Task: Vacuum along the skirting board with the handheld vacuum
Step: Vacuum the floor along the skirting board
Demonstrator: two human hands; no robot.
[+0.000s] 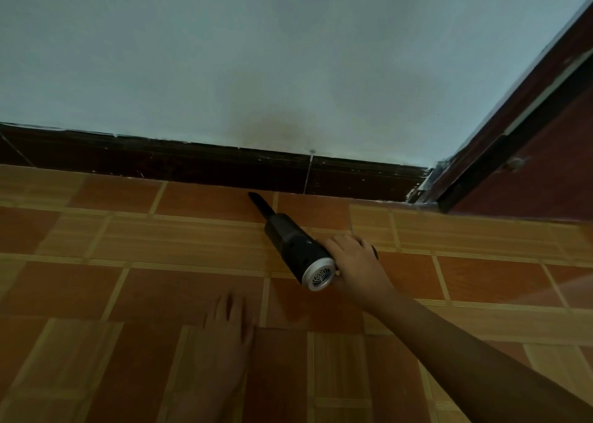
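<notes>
Right hand [356, 264] grips handheld vacuum [298, 249], nozzle near skirting board [199, 162]; left hand [229, 321] flat (blurred) on floor [96, 239].

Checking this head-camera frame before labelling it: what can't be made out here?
- Handle of the black handheld vacuum with silver rear grille: covered by the right hand.
- Left hand: blurred and dim, finger pose unclear.
- Dust along the dark brown skirting board: too dark to judge.
- Red-brown door: cut off by the right edge.

The right hand [356, 262] and its forearm are bare: no sleeve, glove, watch, or ring is visible. The forearm runs to the lower right frame edge. The left hand [229, 323] is also bare and appears motion-blurred.
</notes>
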